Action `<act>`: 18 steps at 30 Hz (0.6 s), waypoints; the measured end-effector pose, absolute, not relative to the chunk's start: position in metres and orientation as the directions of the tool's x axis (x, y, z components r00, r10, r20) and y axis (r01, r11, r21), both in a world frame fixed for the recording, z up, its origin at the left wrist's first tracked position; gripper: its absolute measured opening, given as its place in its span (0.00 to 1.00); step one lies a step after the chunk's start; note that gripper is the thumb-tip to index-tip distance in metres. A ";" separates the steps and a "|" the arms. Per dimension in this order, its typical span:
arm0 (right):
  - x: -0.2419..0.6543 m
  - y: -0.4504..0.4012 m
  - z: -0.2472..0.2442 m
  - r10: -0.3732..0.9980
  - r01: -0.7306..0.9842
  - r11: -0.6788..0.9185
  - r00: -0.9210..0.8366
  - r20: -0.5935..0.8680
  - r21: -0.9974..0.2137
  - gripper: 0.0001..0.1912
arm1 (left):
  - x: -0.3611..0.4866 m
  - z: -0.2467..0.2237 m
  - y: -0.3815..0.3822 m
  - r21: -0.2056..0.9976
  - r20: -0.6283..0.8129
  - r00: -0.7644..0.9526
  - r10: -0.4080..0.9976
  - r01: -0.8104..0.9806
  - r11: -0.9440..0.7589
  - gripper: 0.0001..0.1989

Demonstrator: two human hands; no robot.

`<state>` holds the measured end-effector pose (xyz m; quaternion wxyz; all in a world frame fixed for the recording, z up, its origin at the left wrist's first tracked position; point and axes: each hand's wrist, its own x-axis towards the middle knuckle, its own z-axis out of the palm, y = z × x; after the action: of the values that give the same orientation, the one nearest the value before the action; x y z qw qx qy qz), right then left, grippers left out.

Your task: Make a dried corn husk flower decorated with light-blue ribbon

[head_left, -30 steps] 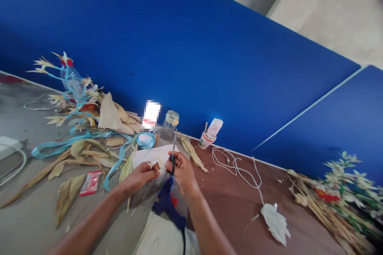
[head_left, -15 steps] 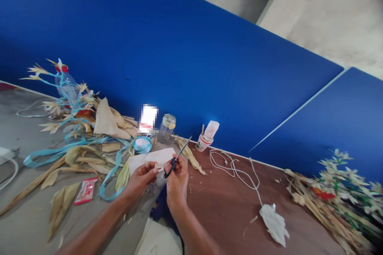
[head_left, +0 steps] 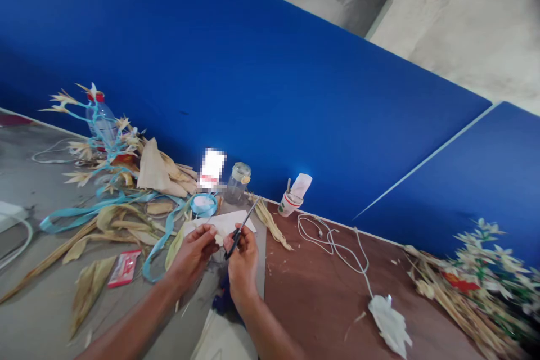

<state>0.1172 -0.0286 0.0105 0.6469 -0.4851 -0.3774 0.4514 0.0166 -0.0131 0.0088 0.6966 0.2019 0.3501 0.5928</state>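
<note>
My left hand [head_left: 194, 252] is closed, its thumb and fingertips pinching a small pale piece of corn husk [head_left: 219, 238]. Close beside it, my right hand [head_left: 244, 264] grips a pair of dark-handled scissors [head_left: 243, 228], blades pointing up and away to the right. The fingertips of both hands nearly meet at the husk piece. Beneath and beyond them lies a white sheet of paper [head_left: 250, 224]. A roll of light blue ribbon [head_left: 204, 206] sits just past the paper, its loose end trailing left over dried husks [head_left: 122, 230].
Left stand husk flowers on blue stems [head_left: 107, 143] and a plastic bottle [head_left: 101, 118]. A lit phone [head_left: 212, 169], a jar [head_left: 237, 184] and a paper cup [head_left: 290, 203] line the blue partition [head_left: 270, 79]. A white cable [head_left: 337, 247] and white flowers [head_left: 485, 253] are at right.
My right hand and the scissors have shifted slightly left and nearer to me. My left hand has turned a little, still pinching the pale piece. The whole view has moved slightly.
</note>
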 end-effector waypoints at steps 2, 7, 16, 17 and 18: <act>0.116 -0.030 0.012 0.957 -0.223 0.112 0.286 0.045 -0.968 0.19 | 0.016 0.008 -0.012 0.683 -0.252 0.042 0.967 -0.700 0.209 0.17; 0.120 -0.032 0.015 0.955 -0.244 0.153 0.284 0.080 -0.958 0.22 | 0.014 0.005 -0.010 0.743 -0.211 0.033 0.977 -0.643 0.183 0.16; 0.123 -0.029 0.018 0.954 -0.094 0.123 0.285 0.092 -0.988 0.22 | 0.017 0.002 -0.011 0.807 -0.136 0.096 0.986 -0.567 0.167 0.14; 0.122 -0.028 0.018 0.952 -0.089 0.127 0.291 0.096 -0.988 0.22 | 0.018 0.003 -0.012 0.804 -0.143 0.105 0.984 -0.568 0.177 0.14; 0.122 -0.028 0.017 0.950 -0.085 0.130 0.297 0.100 -0.988 0.21 | 0.019 0.003 -0.013 0.800 -0.149 0.113 0.982 -0.570 0.187 0.14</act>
<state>0.1219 -0.0284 0.0174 0.6217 -0.5116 -0.4226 0.4160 0.0186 -0.0125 0.0029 0.6857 0.2937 0.3510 0.5660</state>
